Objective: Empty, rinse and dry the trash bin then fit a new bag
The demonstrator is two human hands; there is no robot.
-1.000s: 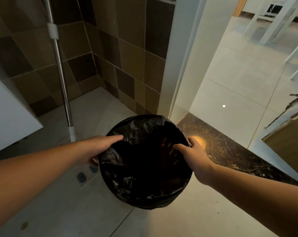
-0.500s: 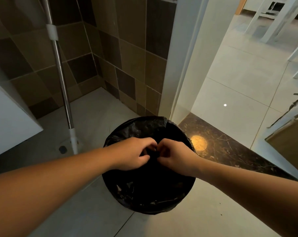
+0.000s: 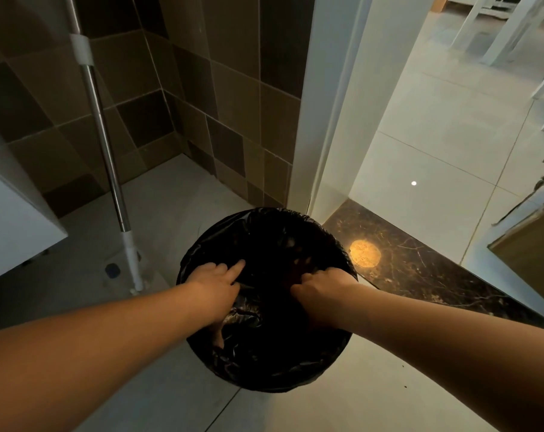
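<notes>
A round trash bin (image 3: 264, 374) stands on the floor below me, lined with a black plastic bag (image 3: 283, 238) folded over its rim. My left hand (image 3: 213, 286) is inside the opening on the left, index finger stretched out, the other fingers curled on bag plastic. My right hand (image 3: 322, 288) is inside on the right, fingers bent down into the dark plastic. The bottom of the bin is too dark to make out.
A metal mop pole (image 3: 104, 145) leans at the left, its white foot by a floor drain (image 3: 112, 270). A white cabinet (image 3: 12, 213) juts in at far left. Brown tiled walls meet behind the bin. A dark marble threshold (image 3: 420, 269) leads right to a bright tiled room.
My hands went from the rim's two sides to the centre, pinching together, then apart again and deeper into the bag. The view has tilted slightly.
</notes>
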